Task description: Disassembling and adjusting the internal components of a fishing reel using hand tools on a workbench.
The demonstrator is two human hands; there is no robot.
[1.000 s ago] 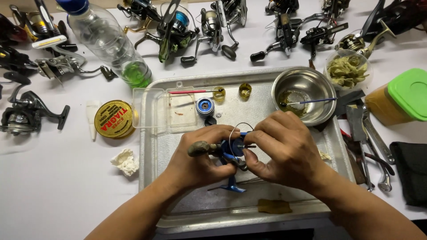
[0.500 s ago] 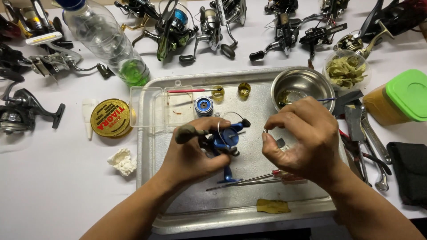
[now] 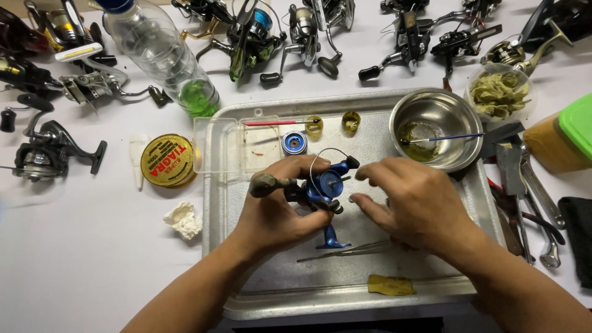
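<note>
Left hand (image 3: 274, 213) grips blue reel (image 3: 324, 188); right hand (image 3: 419, 203) beside.

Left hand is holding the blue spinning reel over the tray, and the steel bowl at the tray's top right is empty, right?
Not quite. The left hand does hold the blue spinning reel over the tray, but the steel bowl isn't empty: the head view shows greenish residue and a thin brush inside.
</note>
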